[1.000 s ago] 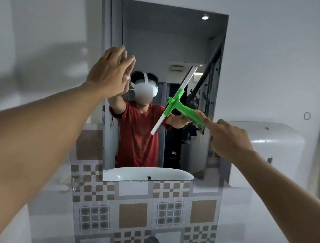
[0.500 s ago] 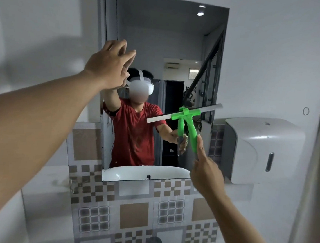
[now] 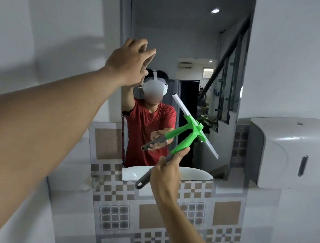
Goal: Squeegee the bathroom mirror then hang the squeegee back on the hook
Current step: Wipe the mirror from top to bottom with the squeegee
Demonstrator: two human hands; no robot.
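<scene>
Count, relative to the mirror (image 3: 173,36): 1 mirror. 1 squeegee (image 3: 184,140) in front of its lower right part. 2 hands: left hand (image 3: 130,61) at its left edge, right hand (image 3: 165,174) at its bottom edge. 1 white dispenser (image 3: 290,152) right of it.

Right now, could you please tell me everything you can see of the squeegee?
The squeegee has a bright green plastic-looking head and neck, a long pale blade and a grey lower handle with a loop at its end. The right hand holds it by the grey part, handle slanting up to the right, blade tilted diagonally against or just off the mirror, where its reflection shows. The left hand does not touch it.
</scene>
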